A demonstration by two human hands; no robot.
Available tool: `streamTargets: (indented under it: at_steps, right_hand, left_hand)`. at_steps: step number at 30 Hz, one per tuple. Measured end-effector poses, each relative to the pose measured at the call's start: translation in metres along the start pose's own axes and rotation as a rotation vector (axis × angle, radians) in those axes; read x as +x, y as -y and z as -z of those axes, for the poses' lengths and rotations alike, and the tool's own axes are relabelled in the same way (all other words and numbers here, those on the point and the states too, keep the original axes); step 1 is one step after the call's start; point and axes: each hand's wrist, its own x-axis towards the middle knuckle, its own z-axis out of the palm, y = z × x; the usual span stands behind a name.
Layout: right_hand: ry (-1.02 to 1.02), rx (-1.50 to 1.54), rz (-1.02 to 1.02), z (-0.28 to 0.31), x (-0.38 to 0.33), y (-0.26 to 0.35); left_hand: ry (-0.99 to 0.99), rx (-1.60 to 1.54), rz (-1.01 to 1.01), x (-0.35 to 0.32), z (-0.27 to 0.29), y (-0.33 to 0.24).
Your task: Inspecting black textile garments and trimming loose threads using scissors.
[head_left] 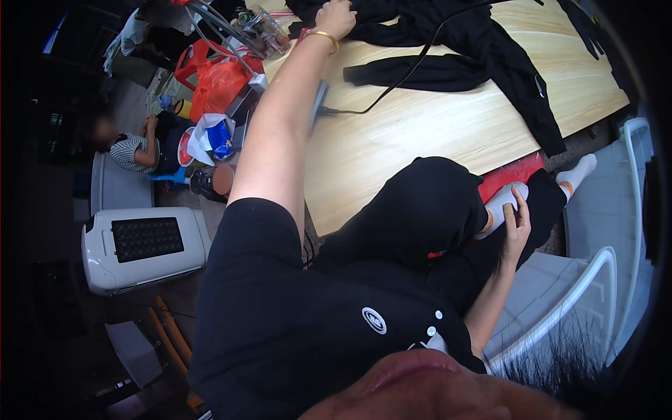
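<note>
My left arm reaches far across the wooden table (413, 129). My left hand (336, 19), a gold bangle (324, 38) at its wrist, rests at the far edge of the picture beside black garments (455, 31). Its fingers look curled, and what they hold is hidden. In my lap, my right hand (516, 225) is closed round a foot in a white sock (498, 210) with an orange stripe. One finger wears a tan band. The other white-socked foot (578, 175) is stretched out to the right.
A black cable (392, 85) runs over the table to a grey device (318, 105), half behind my left arm. Red bags (217, 87), a blue packet (220, 138) and a white case (143, 248) lie left. Pale plastic chairs (560, 329) stand right. Another person (136, 150) sits far left.
</note>
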Motion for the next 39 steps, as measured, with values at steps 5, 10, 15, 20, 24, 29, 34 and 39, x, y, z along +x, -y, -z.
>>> streamTargets:
  at_steps: [5, 10, 15, 20, 24, 29, 34, 39]
  right_hand:
    - [0.071, -0.053, -0.060, -0.017, -0.002, -0.004]
    - [0.071, 0.063, -0.145, -0.028, -0.006, 0.003]
    - [0.030, 0.129, -0.221, -0.022, -0.007, 0.005]
    - [0.042, 0.175, -0.157, -0.031, -0.002, 0.008]
    - [0.053, 0.180, -0.128, -0.035, 0.003, 0.013]
    - [-0.037, 0.162, -0.132, -0.006, -0.004, 0.007]
    - [-0.034, 0.119, -0.051, -0.013, 0.002, 0.022]
    - [0.006, 0.196, 0.158, -0.025, 0.032, 0.061]
  left_hand:
    - [0.031, -0.099, 0.252, 0.031, -0.037, 0.023]
    - [0.179, -0.276, 0.644, 0.043, -0.047, 0.012]
    - [0.252, -0.155, 0.487, 0.034, -0.061, -0.007]
    - [0.400, -0.329, 0.513, 0.057, -0.070, 0.041]
    - [0.051, -1.224, 0.414, 0.063, -0.050, 0.037]
    - [0.029, -1.600, 0.249, 0.068, 0.051, -0.059]
    - [0.152, -1.809, 0.042, 0.011, 0.129, -0.063]
    - [0.497, -1.902, 0.252, -0.066, 0.136, -0.083]
